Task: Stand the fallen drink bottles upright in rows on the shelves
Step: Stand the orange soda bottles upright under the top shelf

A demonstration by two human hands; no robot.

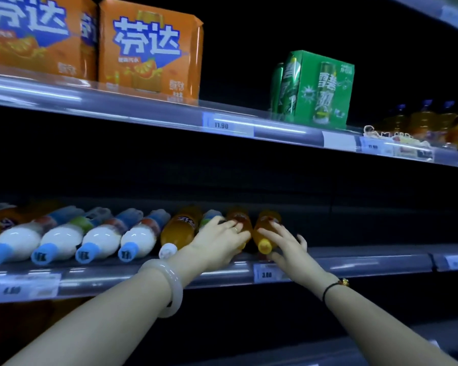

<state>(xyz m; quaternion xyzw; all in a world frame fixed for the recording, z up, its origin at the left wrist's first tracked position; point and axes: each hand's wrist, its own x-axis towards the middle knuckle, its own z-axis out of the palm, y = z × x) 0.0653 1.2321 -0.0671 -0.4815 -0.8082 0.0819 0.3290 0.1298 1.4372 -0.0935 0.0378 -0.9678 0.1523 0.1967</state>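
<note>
left hand [224,240] wrapped over fallen orange soda bottle [238,223]; right hand [284,243] spread on yellow-capped neighbour [266,231], closure unclear. step: grasping. next: tip both upright on shelf [354,260].

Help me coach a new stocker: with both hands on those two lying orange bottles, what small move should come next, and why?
Probably close each hand around its bottle and tip it upright. The left hand and right hand rest on two orange bottles lying on their sides, caps toward the shelf edge, with bare shelf to their right.
</note>
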